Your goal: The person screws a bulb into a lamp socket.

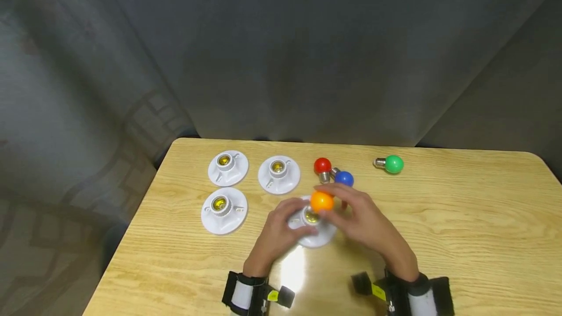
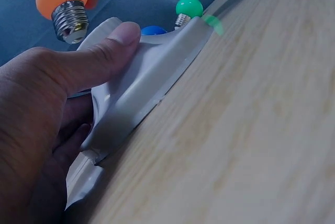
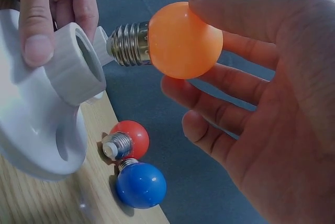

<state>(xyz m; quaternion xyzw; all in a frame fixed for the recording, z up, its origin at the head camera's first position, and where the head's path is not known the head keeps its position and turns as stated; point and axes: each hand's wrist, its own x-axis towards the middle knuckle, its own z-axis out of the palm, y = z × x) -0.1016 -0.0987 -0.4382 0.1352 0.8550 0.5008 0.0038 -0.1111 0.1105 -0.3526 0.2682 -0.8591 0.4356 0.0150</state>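
My right hand (image 1: 364, 216) pinches an orange light bulb (image 1: 321, 202) by its globe, with thumb and fingertips. In the right wrist view the metal screw end of that orange bulb (image 3: 186, 41) points at the mouth of a white lamp holder (image 3: 78, 69), a small distance apart. My left hand (image 1: 278, 228) grips this round lamp holder (image 1: 318, 238) around its raised socket. The left thumb (image 2: 107, 56) lies on top of the base in the left wrist view; the other fingers are partly hidden behind it.
Three more white lamp holders, at back left (image 1: 228, 177), back middle (image 1: 278, 184) and front left (image 1: 224, 223), stand on the wooden table (image 1: 461, 213). A red bulb (image 1: 322, 166) and a blue bulb (image 1: 344, 178) lie close together behind my hands. A green bulb (image 1: 393, 164) lies farther right.
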